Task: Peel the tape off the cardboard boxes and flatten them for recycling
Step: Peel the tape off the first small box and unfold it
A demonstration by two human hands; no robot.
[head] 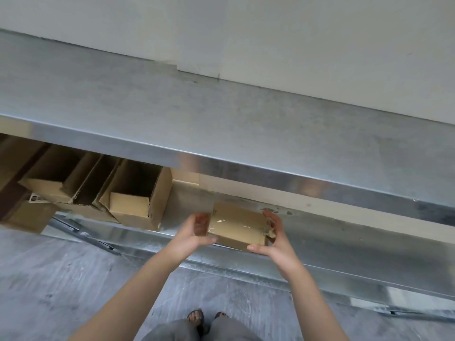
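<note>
A person's left hand [200,230] and right hand [270,236] clasp opposite ends of a small taped box [236,225] below the steel desk [221,119], probably steadying it for peeling. Opened boxes [138,193] wait on the shelf [183,209] beneath the desk.

Pale off-white wall [270,25], plain, at rear. Long brushed stainless-steel counter [172,107] set against it, front edge reflective. Lower steel shelf [344,254] beneath. Grey mottled concrete floor [61,279]. Light even, diffuse.
</note>
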